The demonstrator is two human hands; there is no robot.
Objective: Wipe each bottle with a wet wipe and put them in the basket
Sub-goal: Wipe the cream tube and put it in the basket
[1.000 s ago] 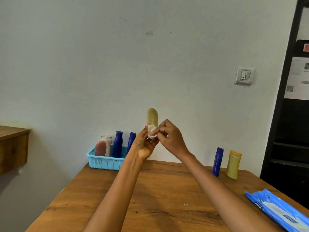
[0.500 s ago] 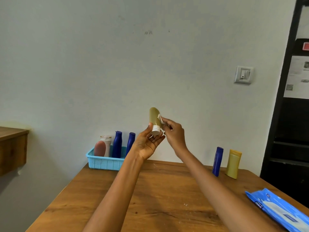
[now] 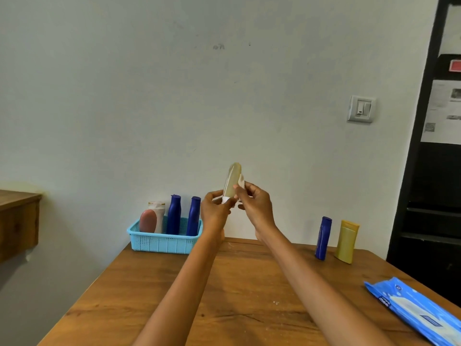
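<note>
Bottle [image 3: 232,181], olive-tan with a white cap, held in mid-air at the centre of the frame, cap end down and rounded base up; its long axis stands near upright, leaning a little toward the upper right. Nearest the camera, at the lower right, a blue pack of wipes [image 3: 419,313] lies flat on the wooden table [image 3: 249,295]. Both forearms reach up from the lower edge to meet at the bottle. The left hand [image 3: 215,211] pinches the cap end from below and to the left, fingers curled round it. The right hand [image 3: 254,206] holds a white wet wipe [image 3: 241,180] pressed against the right flank of the bottle, fingers closed on the wipe. Wiping appears to be in progress, so the body lies above the left hand's grip and the wipe can travel along the long axis toward the base.

Farther back, the light blue basket [image 3: 162,242] sits at the centre left, on the table's far left corner, below and left of the held bottle; it holds a pink bottle [image 3: 148,221], a pale bottle [image 3: 157,208] behind that, and two dark blue bottles [image 3: 183,216], all upright. The left hand is the nearer to it, so a drop-off would go down and left. At the right rear stand a dark blue bottle [image 3: 323,238] and a yellow bottle [image 3: 346,242], well apart from the basket, judged still to be wiped.
</note>
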